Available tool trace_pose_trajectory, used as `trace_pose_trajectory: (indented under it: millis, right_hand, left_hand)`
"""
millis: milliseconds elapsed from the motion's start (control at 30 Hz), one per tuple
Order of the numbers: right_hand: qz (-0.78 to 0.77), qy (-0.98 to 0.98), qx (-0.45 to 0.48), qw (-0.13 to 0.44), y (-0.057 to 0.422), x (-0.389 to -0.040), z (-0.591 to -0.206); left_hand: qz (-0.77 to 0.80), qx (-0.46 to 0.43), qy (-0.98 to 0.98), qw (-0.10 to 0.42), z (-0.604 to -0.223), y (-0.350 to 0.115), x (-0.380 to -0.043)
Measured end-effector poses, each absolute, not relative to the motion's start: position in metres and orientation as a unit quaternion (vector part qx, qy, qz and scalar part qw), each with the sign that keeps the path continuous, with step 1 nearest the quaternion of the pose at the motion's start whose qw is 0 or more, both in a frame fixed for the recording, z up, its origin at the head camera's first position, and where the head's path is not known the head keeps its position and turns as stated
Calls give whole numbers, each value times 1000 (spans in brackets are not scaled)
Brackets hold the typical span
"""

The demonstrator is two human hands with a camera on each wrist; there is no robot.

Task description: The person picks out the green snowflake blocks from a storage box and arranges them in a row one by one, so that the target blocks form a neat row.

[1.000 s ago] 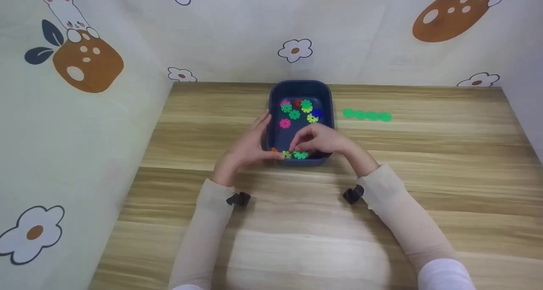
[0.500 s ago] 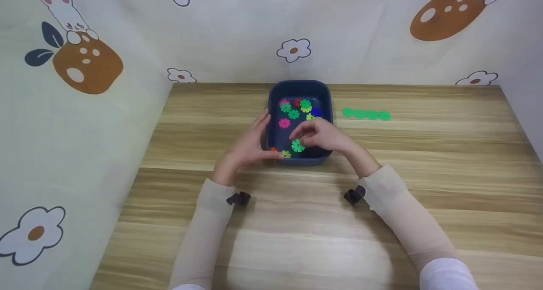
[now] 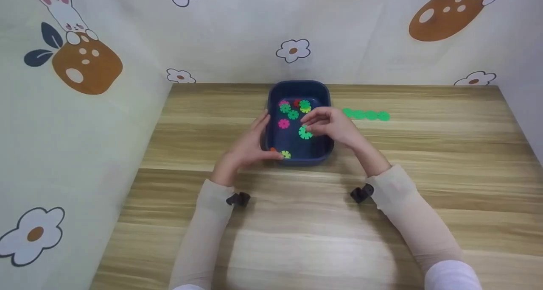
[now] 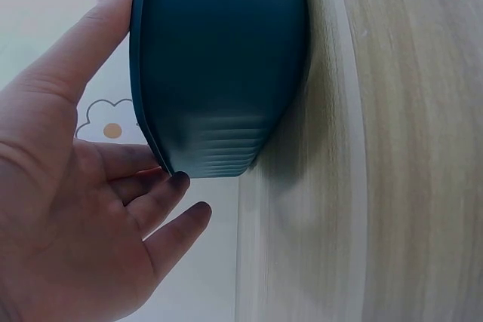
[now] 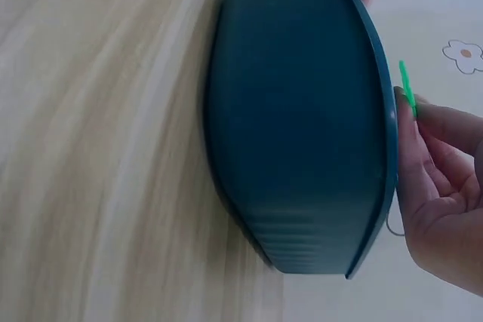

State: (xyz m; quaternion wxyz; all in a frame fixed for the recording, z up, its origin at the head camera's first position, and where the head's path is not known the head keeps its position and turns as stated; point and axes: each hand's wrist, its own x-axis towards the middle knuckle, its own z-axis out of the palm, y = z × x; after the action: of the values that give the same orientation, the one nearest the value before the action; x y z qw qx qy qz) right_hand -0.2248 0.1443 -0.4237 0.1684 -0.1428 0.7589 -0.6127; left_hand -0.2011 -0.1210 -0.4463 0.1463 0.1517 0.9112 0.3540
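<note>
A dark blue plastic box [image 3: 306, 162] stands on the wooden table. My left hand [image 3: 250, 146] holds it at its left side, thumb along the near rim and fingers spread at the side. In the left wrist view some of its fingers rest at the rim's corner [image 4: 167, 165]. Over the box's right half, my right hand [image 3: 335, 124] pinches a green snowflake disc [image 3: 304, 133] between thumb and fingers. The right wrist view shows this disc [image 5: 407, 88] edge-on, above the rim. More notched discs lie in the box, among them a pink disc [image 3: 284, 124] and a yellow disc [image 3: 286, 154].
Right of the box lies a row of joined green discs [image 3: 369, 115], partly behind my right hand. A patterned cloth wall [image 3: 233, 40] rises behind the table [image 3: 297, 230].
My right hand has lifted a green disc from the box's near end and moved it up and right. Another green piece there is out of sight now. The left hand stays put.
</note>
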Motion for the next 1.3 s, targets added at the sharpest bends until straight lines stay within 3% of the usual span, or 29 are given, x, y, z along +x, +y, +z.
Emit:
trace_pose_trajectory:
  millis: [633, 1300]
  right_hand:
    - [-661, 744, -69, 65, 210, -233, -408]
    - [-717, 690, 95, 21, 319, -238, -425]
  left_hand:
    - [348, 150, 913, 150, -449, -122, -201]
    - [349, 165, 911, 146, -445, -123, -203]
